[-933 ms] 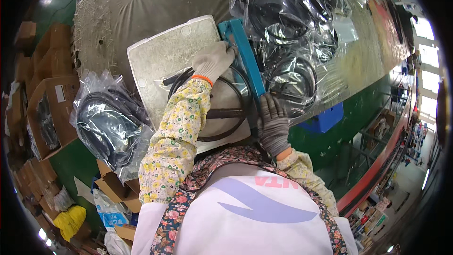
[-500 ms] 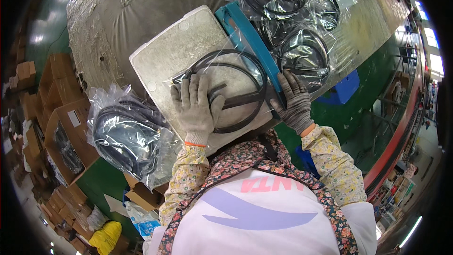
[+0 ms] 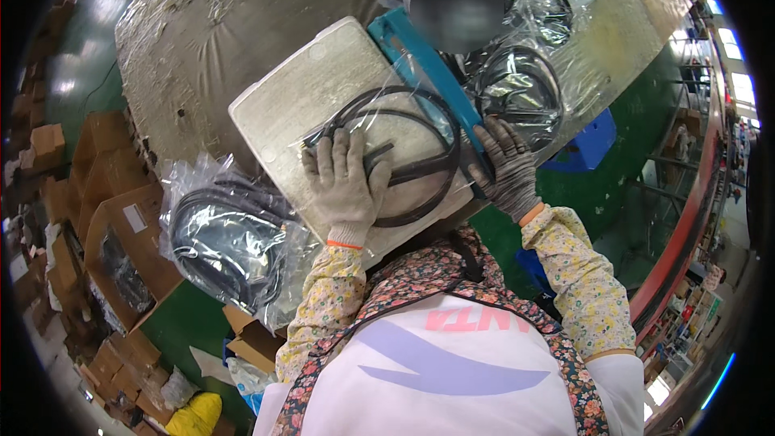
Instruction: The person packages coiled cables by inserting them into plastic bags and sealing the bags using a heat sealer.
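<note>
My left hand (image 3: 347, 178), in a grey knit glove, lies flat with fingers spread on a clear plastic bag (image 3: 367, 119). Inside the bag is a coiled black cable (image 3: 401, 220). The bag rests on a pale, scuffed board (image 3: 311, 69), and its far right side reaches the teal bar (image 3: 432, 69) of what looks like a bag sealer. At the bar's near end is my right hand (image 3: 510, 168), in a striped grey glove, its fingers and thumb closed around that end. The bag's edge at the bar is hard to make out.
Bagged black cables (image 3: 517, 85) lie beyond the bar at the right, and another bagged coil (image 3: 230, 234) is left of the board. A worn covered table (image 3: 190, 73) stretches behind. Cardboard boxes (image 3: 129, 246) stand at left; a blue bin (image 3: 593, 141) sits at right.
The whole view has shifted slightly. Both hands, the bagged cable and the teal bar keep nearly the same places relative to one another.
</note>
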